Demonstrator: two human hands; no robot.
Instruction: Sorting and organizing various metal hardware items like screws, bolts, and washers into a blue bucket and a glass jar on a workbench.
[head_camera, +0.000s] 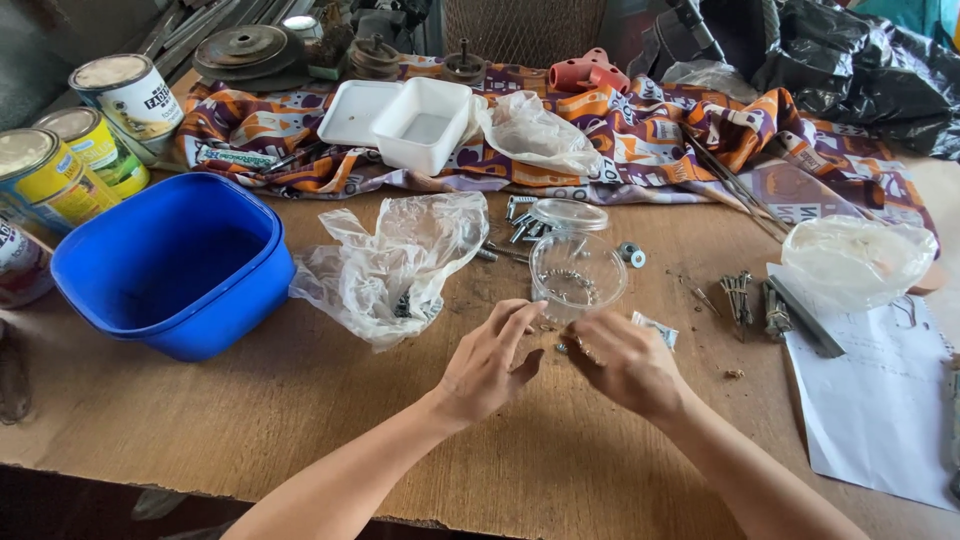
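Small metal pieces already lie in the clear plastic cup (577, 272) on the worktop (300, 400) — more bolts (522, 218) wait behind. Left hand (490, 362) fingers loosely spread, empty; right hand (628, 362) fingers pinch something small, unclear what.

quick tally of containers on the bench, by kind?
Tins at the left edge: 4
Blue tub: 1
White hinged box: 1
Clear cup in front of the hands: 1
Total: 7
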